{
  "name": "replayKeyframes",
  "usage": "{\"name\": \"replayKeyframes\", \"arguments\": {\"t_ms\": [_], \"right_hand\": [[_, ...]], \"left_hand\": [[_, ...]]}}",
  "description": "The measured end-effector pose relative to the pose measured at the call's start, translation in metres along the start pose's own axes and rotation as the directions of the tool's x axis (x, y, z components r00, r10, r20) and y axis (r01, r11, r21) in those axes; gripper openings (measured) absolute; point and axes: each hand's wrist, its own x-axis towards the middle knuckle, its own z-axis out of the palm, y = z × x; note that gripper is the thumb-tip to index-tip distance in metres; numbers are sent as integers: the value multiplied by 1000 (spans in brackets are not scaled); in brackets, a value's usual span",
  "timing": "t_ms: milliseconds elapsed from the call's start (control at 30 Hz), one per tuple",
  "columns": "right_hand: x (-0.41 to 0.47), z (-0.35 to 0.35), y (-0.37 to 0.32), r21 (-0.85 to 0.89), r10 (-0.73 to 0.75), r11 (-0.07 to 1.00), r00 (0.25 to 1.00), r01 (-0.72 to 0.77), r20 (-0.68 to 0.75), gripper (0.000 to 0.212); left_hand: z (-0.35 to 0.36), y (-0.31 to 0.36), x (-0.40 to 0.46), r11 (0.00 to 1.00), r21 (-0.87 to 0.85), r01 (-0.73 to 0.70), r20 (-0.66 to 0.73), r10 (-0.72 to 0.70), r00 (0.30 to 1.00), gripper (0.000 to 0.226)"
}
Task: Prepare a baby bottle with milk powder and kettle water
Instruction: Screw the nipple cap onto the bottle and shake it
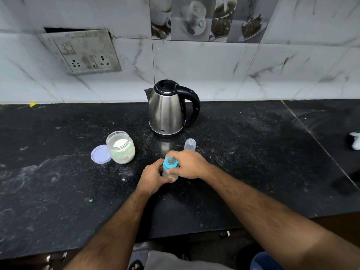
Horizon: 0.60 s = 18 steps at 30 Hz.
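Observation:
A clear baby bottle (169, 174) with a blue collar and nipple stands on the black counter (253, 152), near its front middle. My left hand (153, 177) grips the bottle's body from the left. My right hand (189, 164) curls round the blue collar at the top. The bottle's clear cap (190, 144) lies just behind my right hand. An open glass jar of white milk powder (121, 147) stands to the left, its lilac lid (101, 154) flat beside it. The steel kettle (167, 110) with a black handle stands behind, lid down.
A tiled wall with a switch and socket plate (82, 52) rises behind the counter. A white and black object (355, 142) lies at the right edge. The counter's front edge runs below my forearms, with drawer handles (224, 234) under it.

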Motion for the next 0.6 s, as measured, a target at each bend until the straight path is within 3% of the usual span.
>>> {"name": "replayKeyframes", "arguments": {"t_ms": [233, 400, 500, 600], "right_hand": [[-6, 26, -3, -60, 19, 998, 980, -31, -196, 37], [-10, 51, -23, 40, 182, 983, 905, -181, -384, 41], [-10, 50, -28, 85, 239, 971, 898, -223, -369, 44], [-9, 38, -24, 93, 250, 968, 933, -233, -260, 44]], "left_hand": [[5, -3, -2, 999, 43, -11, -43, 13, 999, 49], [9, -3, -5, 997, 76, -22, -97, 30, 995, 37], [9, -3, -6, 997, 72, -14, -101, 21, 995, 37], [9, -2, -9, 999, 54, -9, -113, 15, 994, 40]]}}
